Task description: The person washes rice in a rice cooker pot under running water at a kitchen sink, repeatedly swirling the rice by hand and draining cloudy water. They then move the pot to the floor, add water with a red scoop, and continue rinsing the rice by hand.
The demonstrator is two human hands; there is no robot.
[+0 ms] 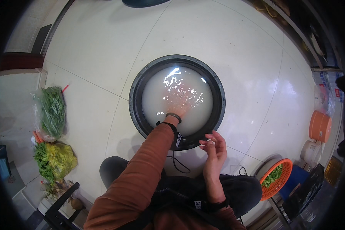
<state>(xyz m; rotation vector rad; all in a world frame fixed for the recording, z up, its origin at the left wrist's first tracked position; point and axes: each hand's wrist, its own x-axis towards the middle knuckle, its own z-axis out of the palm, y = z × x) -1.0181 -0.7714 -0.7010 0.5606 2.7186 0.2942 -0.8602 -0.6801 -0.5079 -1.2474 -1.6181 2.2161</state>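
Note:
A round black basin [177, 58] stands on the floor in front of me, filled with cloudy whitish water [157, 94]. My left hand [179, 106] is sunk in it past the knuckles, and its fingers are lost under the murk and bright ripples. Whatever it touches below the surface is hidden. At the basin's near right rim hovers my right hand [214, 151], its fingers loosely curled and somewhat apart. No object shows clearly in it. Dark bands sit on both wrists, and a black cord [175, 165] hangs below the left one.
Bagged green vegetables [51, 111] and a yellow bag [61, 161] with leafy greens lie along the left. To the right, an orange colander [264, 191] holds cut greens [273, 176]. Behind it are an orange tub [320, 126] and shelving. My knees flank the basin's near side.

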